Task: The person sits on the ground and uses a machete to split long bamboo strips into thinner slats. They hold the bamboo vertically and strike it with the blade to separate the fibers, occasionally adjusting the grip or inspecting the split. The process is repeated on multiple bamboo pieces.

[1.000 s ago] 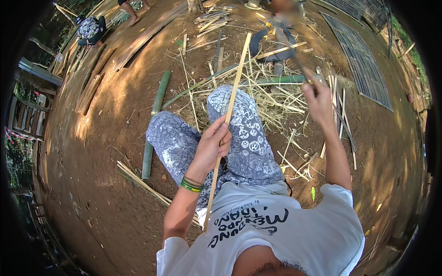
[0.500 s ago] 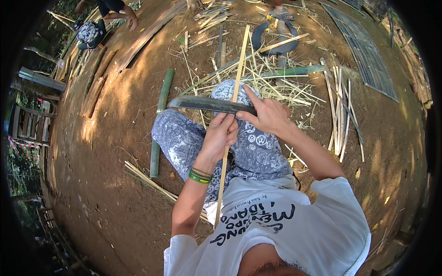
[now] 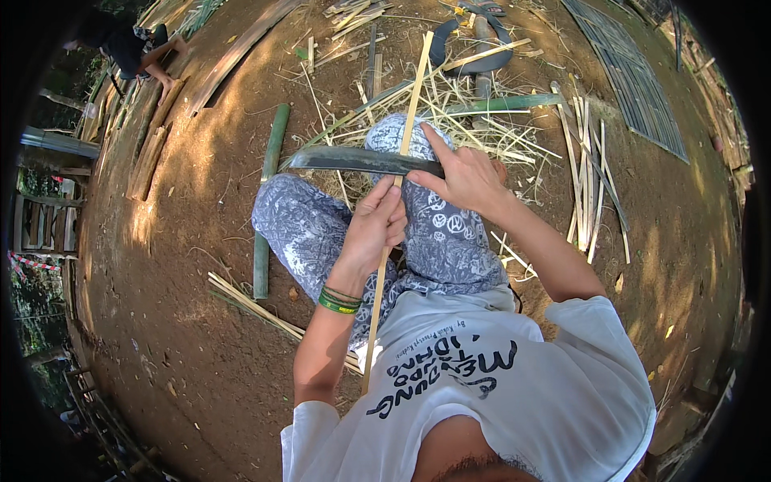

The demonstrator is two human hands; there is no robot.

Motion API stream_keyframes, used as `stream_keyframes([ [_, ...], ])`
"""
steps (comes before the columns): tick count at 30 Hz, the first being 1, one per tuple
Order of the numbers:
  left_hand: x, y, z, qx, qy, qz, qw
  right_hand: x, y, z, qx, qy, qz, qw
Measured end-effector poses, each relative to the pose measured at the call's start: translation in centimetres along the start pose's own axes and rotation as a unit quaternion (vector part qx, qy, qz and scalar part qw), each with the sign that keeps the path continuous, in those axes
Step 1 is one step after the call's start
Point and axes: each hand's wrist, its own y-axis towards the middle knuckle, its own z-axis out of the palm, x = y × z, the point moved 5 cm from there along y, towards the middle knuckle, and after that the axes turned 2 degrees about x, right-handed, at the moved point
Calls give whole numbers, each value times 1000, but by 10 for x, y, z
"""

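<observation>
A long, thin bamboo strip (image 3: 417, 96) runs from above my right knee down past my lap to my shirt. My left hand (image 3: 376, 225) pinches it just below the blade of a dark machete (image 3: 341, 158). The blade lies crosswise over the strip, its tip to the left above my bent left knee. My right hand (image 3: 472, 183) is closed on the machete at its right end, the handle mostly hidden by the palm. Its index finger stretches up beside the strip, over my right knee, and the thumb lies near the blade.
Bamboo shavings (image 3: 514, 132) heap up beyond my knees around a green bamboo pole (image 3: 514, 103). Split strips lie in a bundle (image 3: 590, 177) at the right and another (image 3: 253, 301) at the left. A bamboo length (image 3: 277, 140) lies by my left knee. Another person (image 3: 132, 52) crouches far left.
The whole view has shifted slightly. Both hands keep hold, with the blade still across the strip. At the far left, the other person has come further into view, an arm reaching to the logs.
</observation>
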Motion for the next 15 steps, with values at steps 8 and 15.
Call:
stream_keyframes([
  [8, -3, -18, -1, 1, 58, -9, 998, 2, -5, 0, 0, 4, 28, 1000],
  [15, 1, -32, -6, 17, 66, -8, 998, 3, -10, 3, -5, -6, 28, 1000],
])
